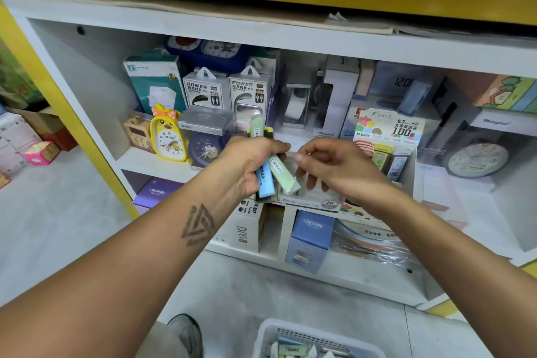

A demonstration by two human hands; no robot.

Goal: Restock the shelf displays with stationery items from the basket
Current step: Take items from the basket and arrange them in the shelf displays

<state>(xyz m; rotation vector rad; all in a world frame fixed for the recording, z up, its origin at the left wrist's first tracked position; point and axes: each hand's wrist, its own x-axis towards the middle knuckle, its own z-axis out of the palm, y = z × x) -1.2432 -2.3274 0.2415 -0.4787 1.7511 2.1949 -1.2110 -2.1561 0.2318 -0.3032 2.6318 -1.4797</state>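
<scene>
Sorting a fistful of lead cases in front of the pencil-lead display.

The left hand has its fingers curled round a fan of slim pastel plastic lead cases, green and blue, barcodes outward, seemingly so the other hand can pick one at a time. The right hand has fingers bent, its thumb and forefinger closing on the pale green case; whether it has a firm hold I cannot tell. Just behind stands the white card display box of lead refills, likely their destination. The white slotted plastic basket sits on the floor below with more stock.
</scene>
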